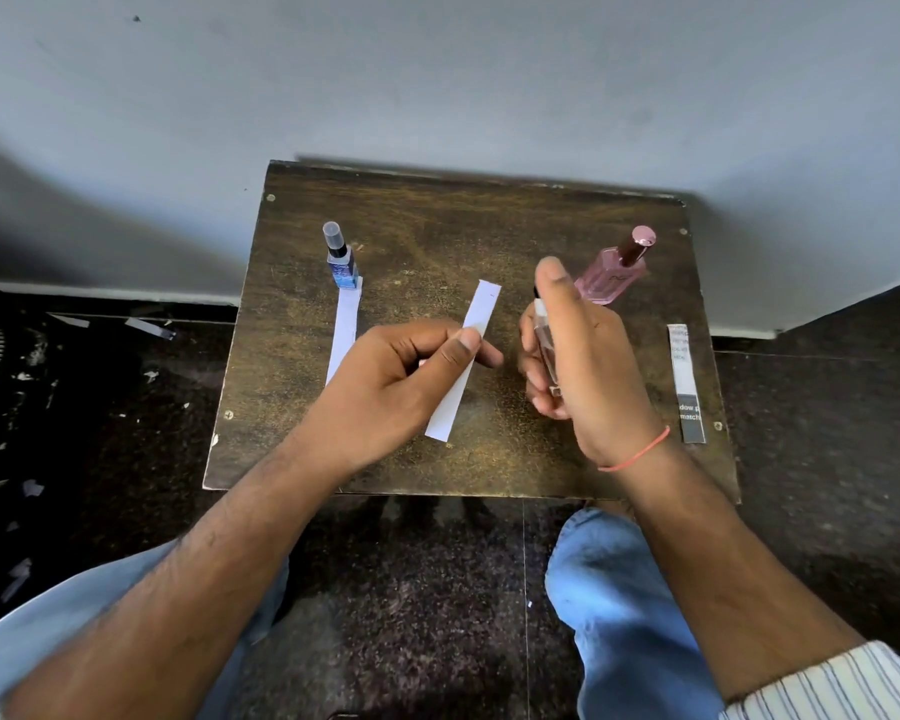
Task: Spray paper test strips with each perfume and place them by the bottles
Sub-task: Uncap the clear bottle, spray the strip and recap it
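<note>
My left hand (393, 376) pinches a white paper strip (481, 309) between thumb and fingers, holding it slanted above the small wooden table (437, 231). My right hand (588, 366) grips a small clear perfume bottle (545, 345), with a finger on its top, its nozzle facing the strip. A blue perfume bottle (341, 259) with a clear cap stands at the back left, and a white strip (345, 324) lies just in front of it. At the back right stands a pink perfume bottle (617, 267). A printed paper strip (686, 381) lies along the table's right edge.
The table stands against a grey wall (437, 70) on a dark speckled floor (411, 589). Scraps of paper (146, 324) litter the floor at the left. My knees in blue jeans (619, 589) are below the table's front edge.
</note>
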`<action>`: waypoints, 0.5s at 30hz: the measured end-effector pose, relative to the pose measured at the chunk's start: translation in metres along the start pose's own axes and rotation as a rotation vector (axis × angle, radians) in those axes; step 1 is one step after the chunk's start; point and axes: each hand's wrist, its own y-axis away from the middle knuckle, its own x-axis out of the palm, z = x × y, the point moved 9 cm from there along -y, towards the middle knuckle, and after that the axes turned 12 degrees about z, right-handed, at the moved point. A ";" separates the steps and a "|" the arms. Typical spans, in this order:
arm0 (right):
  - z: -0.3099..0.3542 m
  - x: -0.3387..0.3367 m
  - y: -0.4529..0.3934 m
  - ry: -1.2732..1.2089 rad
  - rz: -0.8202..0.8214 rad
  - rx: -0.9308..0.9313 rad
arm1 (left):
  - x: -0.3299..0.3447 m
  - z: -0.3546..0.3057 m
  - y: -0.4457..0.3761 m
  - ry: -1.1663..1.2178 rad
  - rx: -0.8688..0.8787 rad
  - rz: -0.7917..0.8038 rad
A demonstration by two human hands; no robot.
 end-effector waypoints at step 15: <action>0.035 -0.009 0.017 0.491 -0.260 -0.299 | 0.001 0.003 -0.003 -0.104 0.036 0.022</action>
